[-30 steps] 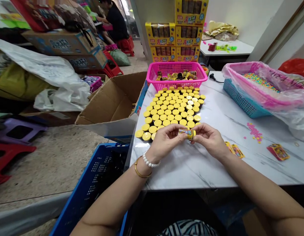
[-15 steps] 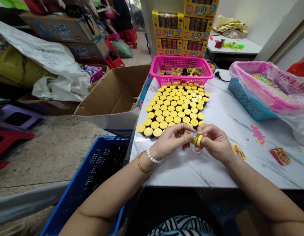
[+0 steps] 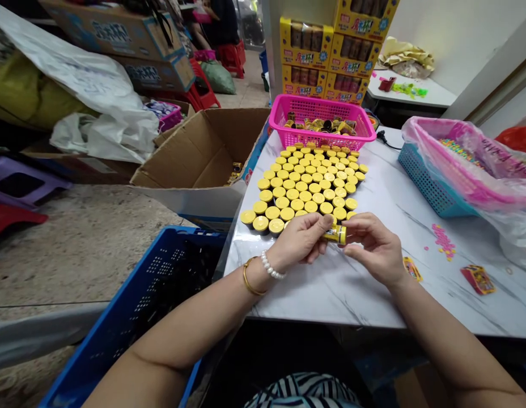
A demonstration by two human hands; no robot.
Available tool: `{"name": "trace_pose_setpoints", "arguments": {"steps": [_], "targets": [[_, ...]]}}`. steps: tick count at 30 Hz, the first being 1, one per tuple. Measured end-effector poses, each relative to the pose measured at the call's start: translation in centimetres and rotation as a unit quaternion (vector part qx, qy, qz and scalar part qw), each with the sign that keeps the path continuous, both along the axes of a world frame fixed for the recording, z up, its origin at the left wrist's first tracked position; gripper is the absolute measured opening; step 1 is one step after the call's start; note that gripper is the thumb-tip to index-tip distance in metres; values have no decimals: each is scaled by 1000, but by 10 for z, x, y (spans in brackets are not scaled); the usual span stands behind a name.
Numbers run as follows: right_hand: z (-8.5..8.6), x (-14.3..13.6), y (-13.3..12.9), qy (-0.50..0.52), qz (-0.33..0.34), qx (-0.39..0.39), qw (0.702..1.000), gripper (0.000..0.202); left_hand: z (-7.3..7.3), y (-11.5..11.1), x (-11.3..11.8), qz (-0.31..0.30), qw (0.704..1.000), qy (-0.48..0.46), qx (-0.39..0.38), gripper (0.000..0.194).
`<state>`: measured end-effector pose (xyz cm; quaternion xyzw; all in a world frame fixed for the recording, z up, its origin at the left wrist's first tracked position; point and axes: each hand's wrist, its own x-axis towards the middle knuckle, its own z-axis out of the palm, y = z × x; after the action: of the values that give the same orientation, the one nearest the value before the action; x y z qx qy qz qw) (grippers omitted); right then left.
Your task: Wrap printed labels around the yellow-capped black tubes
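Observation:
My left hand (image 3: 303, 238) is closed around a small yellow-lidded cup (image 3: 336, 234) with a printed label. The cup lies on its side in the fingers, its yellow end facing right. Just right of that end is my right hand (image 3: 376, 246), thumb and fingers apart; whether a fingertip touches the cup I cannot tell. Behind the hands, rows of upright yellow-lidded cups (image 3: 305, 196) stand close together on the marbled white table (image 3: 297, 294). Part of the nearest row is hidden by my left hand.
A pink basket (image 3: 284, 136) of loose cups sits behind the rows. Right are a plastic-lined pink basket (image 3: 420, 133) on a blue one, pink pieces (image 3: 443, 242) and a small printed packet (image 3: 479, 279). Left are an open carton (image 3: 182, 164) and a blue crate (image 3: 131, 283).
My right thumb and fingers have spread and come away from the cup's yellow end. The cup stays in my left hand, now turned more level. The view has shifted slightly.

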<state>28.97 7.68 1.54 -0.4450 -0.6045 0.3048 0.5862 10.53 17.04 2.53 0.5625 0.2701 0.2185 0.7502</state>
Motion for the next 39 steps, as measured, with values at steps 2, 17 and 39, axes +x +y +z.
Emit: {"name": "trace_pose_setpoints", "arguments": {"steps": [2, 17, 39], "targets": [[0, -2, -1, -61, -40, 32, 997, 46, 1, 1, 0, 14, 1000, -2, 3, 55], [0, -11, 3, 264, -11, -236, 935, 30, -1, -1, -6, 55, 915, -81, 391, 21], [-4, -3, -1, 27, -42, -34, 998, 33, 4, 13, -13, 56, 944, -36, 324, 37]]}}
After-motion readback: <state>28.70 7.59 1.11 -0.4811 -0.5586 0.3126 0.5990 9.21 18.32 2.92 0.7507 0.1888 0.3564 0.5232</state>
